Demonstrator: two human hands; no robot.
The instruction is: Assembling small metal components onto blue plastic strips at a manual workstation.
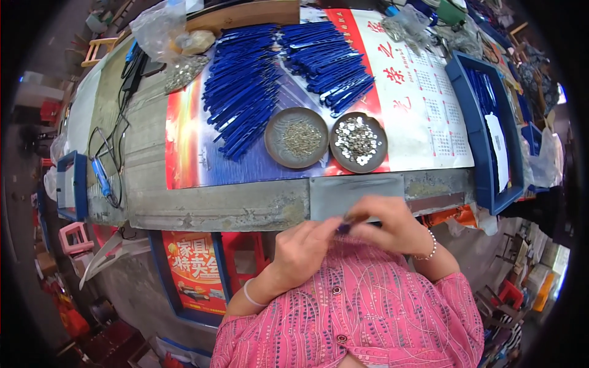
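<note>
Hands of mine, left hand (305, 244) and right hand (392, 224), pinch together one small blue piece (345, 227) near the tabletop (245, 205) edge, before two round dishes (296, 137).

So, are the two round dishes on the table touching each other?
Touching, or very nearly. In the head view the rim of the dish of small brownish parts meets the rim of the dish of shiny silver parts with no visible gap between them.
</note>
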